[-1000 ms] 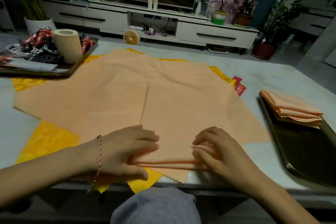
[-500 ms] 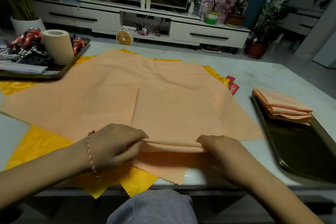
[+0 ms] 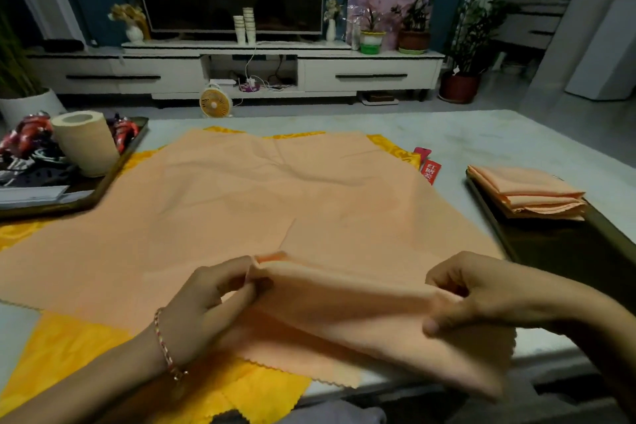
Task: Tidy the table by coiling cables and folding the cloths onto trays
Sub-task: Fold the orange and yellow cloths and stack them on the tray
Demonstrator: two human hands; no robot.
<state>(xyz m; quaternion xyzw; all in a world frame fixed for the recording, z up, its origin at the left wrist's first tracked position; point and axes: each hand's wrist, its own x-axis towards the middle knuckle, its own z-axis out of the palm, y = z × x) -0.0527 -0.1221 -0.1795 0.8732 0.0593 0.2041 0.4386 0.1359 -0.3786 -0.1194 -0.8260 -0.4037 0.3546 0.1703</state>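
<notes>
Holding up a small peach cloth (image 3: 344,306), the two hands pinch its top edge, the left hand (image 3: 206,303) at one end and the right hand (image 3: 481,293) at the other. Its lower part rests on the bench (image 3: 499,134). A big peach cloth (image 3: 241,203) lies flat beyond the hands, on a yellow cloth (image 3: 69,348). Past the right hand, a dark tray (image 3: 557,251) holds folded cloths (image 3: 530,193). Past the left hand, another tray (image 3: 103,182) holds a paper roll (image 3: 86,144).
</notes>
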